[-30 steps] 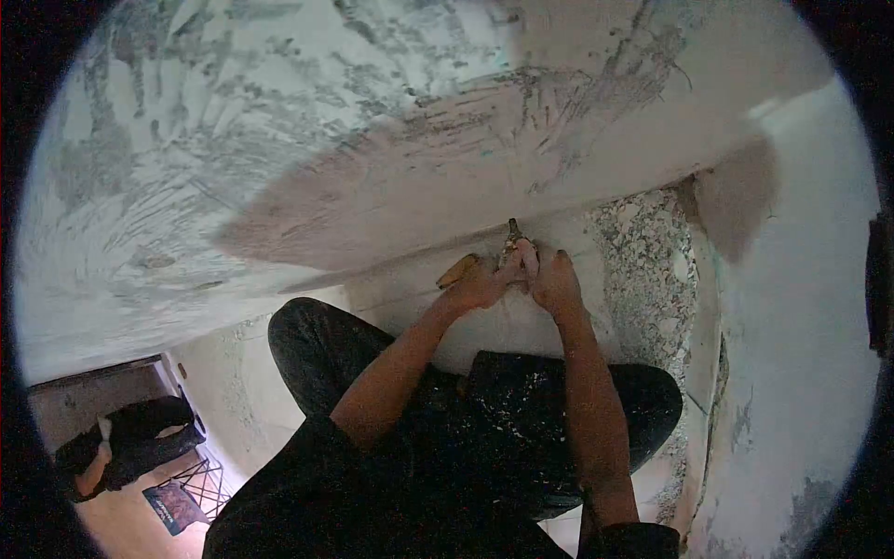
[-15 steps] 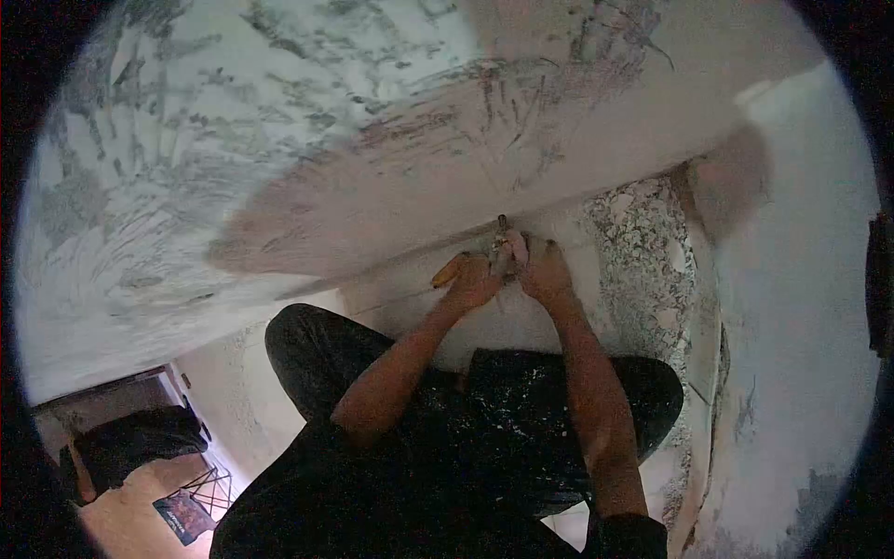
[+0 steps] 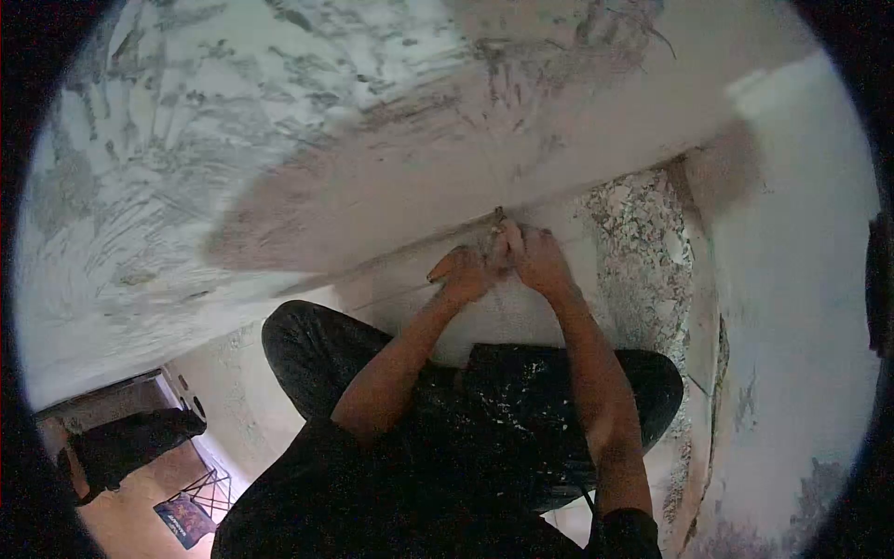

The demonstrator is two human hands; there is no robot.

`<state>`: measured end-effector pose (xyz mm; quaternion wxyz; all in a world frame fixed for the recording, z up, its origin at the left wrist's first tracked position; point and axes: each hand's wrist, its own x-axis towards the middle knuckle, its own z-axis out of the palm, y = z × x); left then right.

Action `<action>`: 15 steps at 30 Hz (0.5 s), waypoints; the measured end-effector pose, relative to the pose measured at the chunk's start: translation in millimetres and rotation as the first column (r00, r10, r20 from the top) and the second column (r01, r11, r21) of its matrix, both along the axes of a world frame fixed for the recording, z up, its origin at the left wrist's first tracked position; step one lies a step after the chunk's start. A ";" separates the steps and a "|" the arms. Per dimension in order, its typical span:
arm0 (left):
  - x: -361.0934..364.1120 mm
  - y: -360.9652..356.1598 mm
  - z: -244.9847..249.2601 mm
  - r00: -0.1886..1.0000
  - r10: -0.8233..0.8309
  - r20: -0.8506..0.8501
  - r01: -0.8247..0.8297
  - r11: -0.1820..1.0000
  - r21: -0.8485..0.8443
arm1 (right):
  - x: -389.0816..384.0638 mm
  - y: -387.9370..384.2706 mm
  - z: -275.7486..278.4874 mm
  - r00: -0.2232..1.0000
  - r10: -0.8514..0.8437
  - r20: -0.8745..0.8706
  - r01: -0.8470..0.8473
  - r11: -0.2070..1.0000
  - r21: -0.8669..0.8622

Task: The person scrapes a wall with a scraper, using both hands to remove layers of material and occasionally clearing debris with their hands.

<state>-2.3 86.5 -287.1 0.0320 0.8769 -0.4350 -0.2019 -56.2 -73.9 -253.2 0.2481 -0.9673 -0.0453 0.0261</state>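
Both of my hands are close together, low against the plastered wall (image 3: 372, 177). A small, dark-tipped metallic stub (image 3: 499, 214) shows just above my fingers, at the line where wall meets floor. My right hand (image 3: 540, 262) has its fingers bent and closed around the lower part of the stub. Beside it, my left hand (image 3: 467, 274) is curled closed, and an orange-tan end with a dark tip (image 3: 436, 273) pokes out on its left side. What the left hand grips is mostly hidden, and I cannot tell its kind.
My crossed legs in dark, paint-spotted trousers (image 3: 521, 391) frame the floor. To the right, a strip of broken rubble (image 3: 647, 252) runs along the base of the side wall (image 3: 792, 279). Behind at lower left are dark cloth (image 3: 130, 447) and a folding stool (image 3: 186, 519).
My right fingers have shifted slightly up and left, closing over the pinkish area near the stub. My left hand has turned a little, and less of the orange-tan end shows.
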 end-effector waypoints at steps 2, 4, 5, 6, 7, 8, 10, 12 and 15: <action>12.8 4.0 23.9 0.967 0.176 -0.187 -0.169 0.984 0.055 | 7.0 15.3 -23.6 0.886 -0.094 0.454 0.091 0.995 0.029; 13.5 -6.5 59.0 0.863 0.355 -0.360 -0.327 0.935 0.137 | 7.7 18.5 -28.4 0.924 -0.115 0.365 0.113 0.993 0.025; 8.3 -16.0 77.4 0.917 0.266 -0.296 -0.256 0.964 0.072 | 7.2 16.9 -29.0 0.955 -0.125 0.270 0.125 0.992 0.016; 4.7 -22.8 86.0 0.958 0.180 -0.222 -0.181 0.983 0.014 | 6.5 10.3 -15.5 0.954 -0.122 0.272 0.124 0.992 0.012; 2.5 -28.2 80.9 0.958 0.185 -0.221 -0.186 0.982 0.015 | 5.3 1.0 12.2 0.989 -0.112 0.093 0.114 0.993 -0.015; 0.0 -33.4 71.8 0.880 0.234 -0.414 -0.267 0.964 -0.022 | 4.2 -4.9 33.9 0.991 -0.101 -0.088 0.098 0.994 -0.038; 0.3 -21.6 41.2 0.768 0.261 -0.585 -0.353 0.934 -0.047 | 3.1 -10.8 55.8 0.985 -0.103 -0.139 0.095 0.994 -0.061; -2.2 4.2 -4.4 0.968 -0.169 0.188 0.191 0.976 -0.108 | 1.6 -13.3 52.1 0.975 -0.113 -0.190 0.096 0.991 -0.093; 5.2 -40.7 106.0 0.945 0.217 -0.243 -0.141 0.945 0.294 | 3.9 0.9 -1.4 0.993 -0.052 0.107 0.068 0.985 -0.156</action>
